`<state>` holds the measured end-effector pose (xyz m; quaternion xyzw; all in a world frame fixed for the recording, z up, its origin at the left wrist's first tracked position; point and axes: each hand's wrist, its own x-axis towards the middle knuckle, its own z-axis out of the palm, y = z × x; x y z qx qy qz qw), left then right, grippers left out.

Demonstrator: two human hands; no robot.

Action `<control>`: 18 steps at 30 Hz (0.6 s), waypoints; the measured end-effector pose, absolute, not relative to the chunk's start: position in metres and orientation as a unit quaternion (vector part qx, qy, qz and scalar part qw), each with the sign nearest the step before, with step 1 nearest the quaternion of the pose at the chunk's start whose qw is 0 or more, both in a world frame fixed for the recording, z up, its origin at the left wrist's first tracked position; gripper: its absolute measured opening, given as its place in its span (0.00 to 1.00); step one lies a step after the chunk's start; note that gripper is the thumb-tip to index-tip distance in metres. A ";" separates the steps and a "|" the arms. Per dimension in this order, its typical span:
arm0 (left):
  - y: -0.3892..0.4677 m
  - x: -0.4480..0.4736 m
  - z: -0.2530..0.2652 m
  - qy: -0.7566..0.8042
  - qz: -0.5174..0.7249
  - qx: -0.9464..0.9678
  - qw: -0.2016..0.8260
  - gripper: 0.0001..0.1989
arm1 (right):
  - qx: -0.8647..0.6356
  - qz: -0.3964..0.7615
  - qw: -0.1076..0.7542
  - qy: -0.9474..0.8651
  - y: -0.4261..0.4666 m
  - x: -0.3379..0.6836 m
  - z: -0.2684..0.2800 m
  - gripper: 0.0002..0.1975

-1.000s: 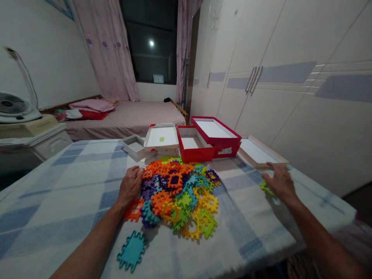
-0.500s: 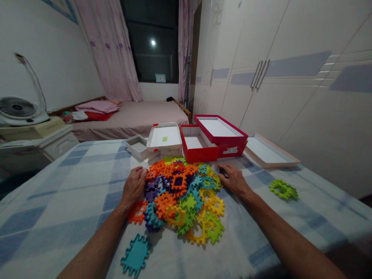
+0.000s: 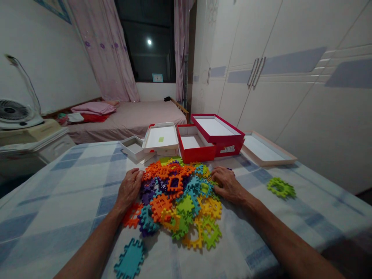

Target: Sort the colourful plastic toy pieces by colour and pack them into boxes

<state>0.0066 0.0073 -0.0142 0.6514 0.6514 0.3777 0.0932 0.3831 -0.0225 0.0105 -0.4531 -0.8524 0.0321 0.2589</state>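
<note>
A heap of toothed plastic building pieces (image 3: pixel 174 186) in orange, purple, teal, yellow and green lies between my hands. My left hand (image 3: pixel 130 188) rests against the heap's left side, fingers stretched forward, holding nothing that I can see. At the right edge, my right hand (image 3: pixel 228 185) touches yellow and green pieces with slightly bent, parted fingers; its fingertips are partly hidden. A small dark purple bit shows just behind it. Nearer to me, apart from the heap, lies a teal piece (image 3: pixel 130 259). Green pieces (image 3: pixel 281 188) lie together far to the right.
Behind the heap stand a small grey box (image 3: pixel 132 149), a white tray-like box (image 3: pixel 161 136), a red box (image 3: pixel 196 154) and a larger crimson box (image 3: pixel 229 145). A shallow pale lid (image 3: pixel 269 161) lies to their right. A checked cloth (image 3: pixel 72 193) covers the table.
My right hand has moved left and inward onto the heap's right edge; the dark purple bit is now behind it. My left hand stays beside the heap. The view has shifted slightly.
</note>
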 end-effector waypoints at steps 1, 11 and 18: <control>0.007 0.007 -0.014 0.651 0.377 0.651 0.093 0.27 | -0.461 0.040 0.271 -0.844 -0.023 0.384 0.012 0.05; 0.005 0.009 -0.009 0.652 0.368 0.656 0.094 0.28 | -0.554 0.129 0.229 -0.790 0.024 0.364 0.033 0.05; 0.006 0.009 -0.013 0.652 0.369 0.656 0.091 0.26 | -0.587 0.161 0.269 -0.746 0.035 0.351 0.015 0.15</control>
